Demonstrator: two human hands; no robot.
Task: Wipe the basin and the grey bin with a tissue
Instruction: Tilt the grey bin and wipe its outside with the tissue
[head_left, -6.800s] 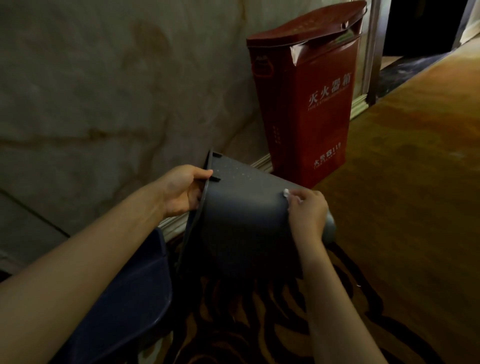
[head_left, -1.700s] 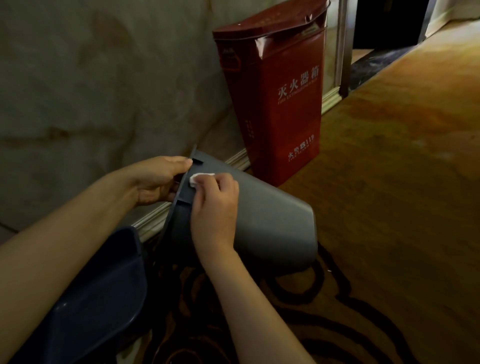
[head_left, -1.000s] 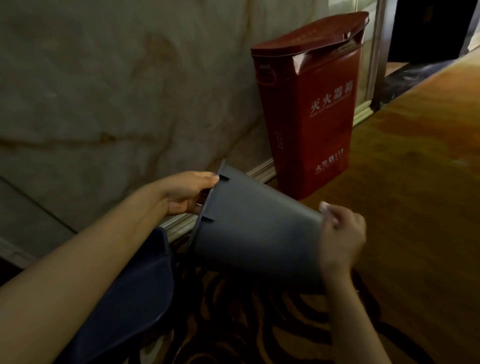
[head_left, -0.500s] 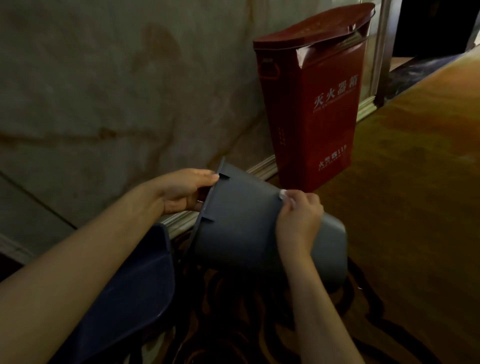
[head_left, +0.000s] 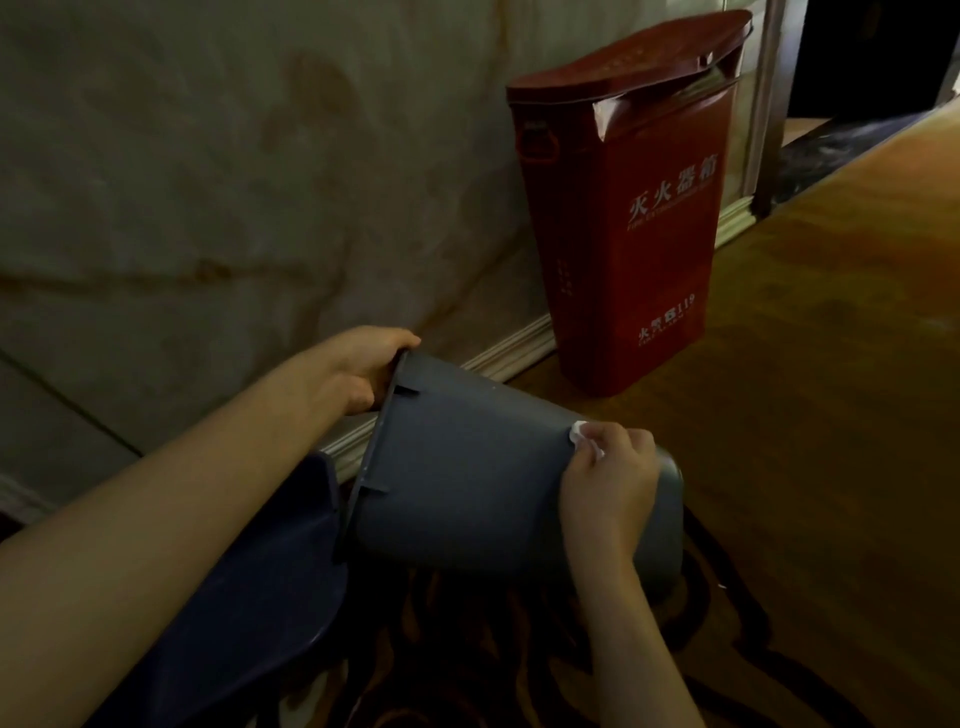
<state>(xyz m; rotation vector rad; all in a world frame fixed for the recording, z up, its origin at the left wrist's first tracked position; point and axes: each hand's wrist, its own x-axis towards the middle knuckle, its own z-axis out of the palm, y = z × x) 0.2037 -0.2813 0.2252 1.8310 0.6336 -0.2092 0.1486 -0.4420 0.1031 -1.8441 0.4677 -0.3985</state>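
Observation:
The grey bin (head_left: 467, 478) lies tipped on its side above the carpet, its mouth facing left. My left hand (head_left: 363, 371) grips the bin's rim at the top. My right hand (head_left: 608, 483) presses a small white tissue (head_left: 582, 435) against the bin's outer wall near its base. The dark blue basin (head_left: 270, 587) leans at the lower left, partly under my left forearm and touching the bin's rim.
A tall red fire-extinguisher box (head_left: 623, 208) stands against the marble wall (head_left: 208, 156) just beyond the bin. Patterned carpet (head_left: 831, 415) stretches to the right. A dark doorway (head_left: 872, 52) opens at the top right.
My right hand with the tissue has slid along the bin's side from its middle toward the base. My left hand keeps its hold on the rim.

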